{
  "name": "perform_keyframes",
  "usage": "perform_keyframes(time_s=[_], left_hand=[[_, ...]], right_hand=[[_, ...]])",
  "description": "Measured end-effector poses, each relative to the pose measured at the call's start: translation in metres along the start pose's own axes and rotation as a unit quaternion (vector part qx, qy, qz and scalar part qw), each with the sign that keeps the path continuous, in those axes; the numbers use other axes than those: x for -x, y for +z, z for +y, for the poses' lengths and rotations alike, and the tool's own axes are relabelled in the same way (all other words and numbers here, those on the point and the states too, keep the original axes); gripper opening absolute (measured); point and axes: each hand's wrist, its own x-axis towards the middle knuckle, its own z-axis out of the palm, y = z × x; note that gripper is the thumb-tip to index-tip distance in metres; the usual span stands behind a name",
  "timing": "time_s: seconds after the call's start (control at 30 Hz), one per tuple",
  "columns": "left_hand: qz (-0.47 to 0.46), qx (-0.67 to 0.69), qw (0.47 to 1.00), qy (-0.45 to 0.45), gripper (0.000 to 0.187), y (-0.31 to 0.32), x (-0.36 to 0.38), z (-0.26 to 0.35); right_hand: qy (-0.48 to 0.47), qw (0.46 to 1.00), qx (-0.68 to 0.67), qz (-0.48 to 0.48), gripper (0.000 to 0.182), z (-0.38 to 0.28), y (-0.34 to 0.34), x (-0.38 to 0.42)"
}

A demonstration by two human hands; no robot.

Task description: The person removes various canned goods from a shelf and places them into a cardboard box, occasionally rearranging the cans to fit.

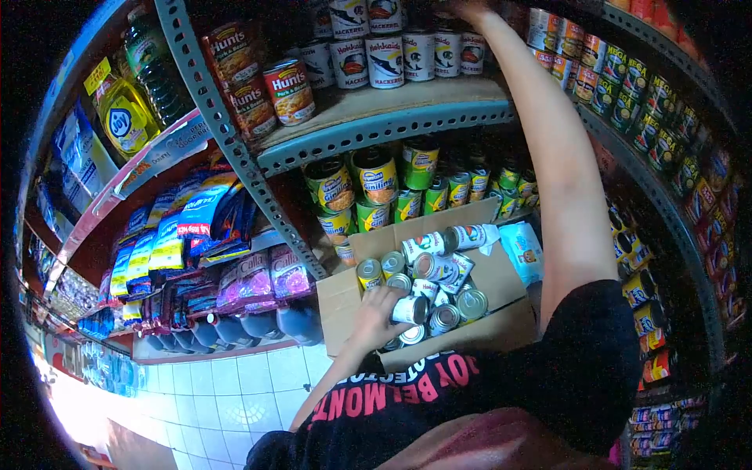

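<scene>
My left hand [374, 316] reaches into an open cardboard box [497, 325], its fingers curled on a white-labelled can [409, 309] with a dark end. Around it in the box lie many cans, some upright and some on their sides, among them a can [472, 304] with its silver lid up and a yellow can [369, 274]. My right arm stretches up to the top shelf, where my right hand [468, 8] is beside the stacked Hokkaido mackerel cans [385, 61]. Its fingers are dark and partly cut off by the frame's upper edge.
Hunt's pork and beans cans [289, 92] stand left of the mackerel, behind a perforated metal shelf edge [384, 131]. Giniling cans [374, 178] fill the shelf below. A metal upright [227, 141] separates detergent packs [176, 235] on the left. More canned goods [630, 86] line the right.
</scene>
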Motion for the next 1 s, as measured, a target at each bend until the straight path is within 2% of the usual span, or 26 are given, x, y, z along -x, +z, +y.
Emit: perform_keyframes(time_s=[0.03,0.07,0.13,0.17,0.2,0.23,0.27,0.3,0.33,0.37,0.4,0.43,0.6,0.73,1.0], left_hand=[[-0.001,0.005,1.000,0.005,0.065,-0.001,0.000,0.000],[-0.001,0.010,1.000,0.009,0.065,-0.002,-0.001,0.001],[-0.009,0.013,1.000,0.002,0.064,-0.005,-0.002,0.001],[-0.014,0.013,1.000,-0.001,0.065,-0.005,-0.002,0.000],[-0.019,0.012,1.000,-0.003,0.065,-0.005,-0.001,0.000],[-0.017,0.014,1.000,-0.005,0.065,-0.005,-0.001,0.000],[-0.019,0.013,1.000,-0.007,0.066,-0.005,-0.001,0.000],[-0.021,0.013,1.000,-0.008,0.066,-0.006,-0.001,0.000],[-0.021,0.015,1.000,-0.010,0.066,-0.006,0.000,0.001],[-0.024,0.016,1.000,-0.012,0.064,-0.008,0.000,0.002],[-0.026,0.016,0.999,-0.012,0.062,-0.008,-0.001,0.003],[-0.026,0.017,0.999,-0.012,0.062,-0.008,-0.002,0.003],[-0.034,-0.001,0.999,-0.009,0.065,-0.008,0.002,0.002],[0.024,0.014,1.000,0.010,0.070,-0.005,0.010,0.000],[0.011,0.017,1.000,-0.009,0.072,-0.003,0.009,0.002]], right_hand=[[0.006,0.997,-0.068,-0.036,0.104,-0.003,0.006,-0.004],[0.004,0.997,-0.068,-0.037,0.104,-0.003,0.009,-0.005],[-0.036,0.979,0.199,0.016,0.112,-0.013,0.013,0.002],[-0.037,0.979,0.199,0.014,0.112,-0.001,0.010,-0.004],[-0.035,0.990,-0.010,-0.139,0.112,0.014,-0.002,-0.007],[-0.030,0.934,-0.217,-0.283,0.112,0.026,-0.003,-0.016],[-0.029,0.933,-0.217,-0.285,0.112,0.035,0.010,-0.028],[-0.078,0.974,-0.075,-0.200,0.110,0.043,0.024,-0.039],[-0.124,0.984,0.071,-0.108,0.107,0.047,0.031,-0.042],[-0.123,0.984,0.072,-0.110,0.107,0.044,0.022,-0.037],[-0.111,0.965,-0.066,-0.229,0.103,0.031,0.002,-0.026],[-0.095,0.914,-0.203,-0.340,0.099,0.016,-0.009,-0.015],[-0.144,0.940,-0.135,-0.279,0.098,-0.035,-0.002,0.034],[-0.189,0.959,-0.062,-0.202,0.096,-0.043,-0.005,0.047],[-0.279,0.955,0.096,-0.027,0.092,-0.053,-0.009,0.040]])
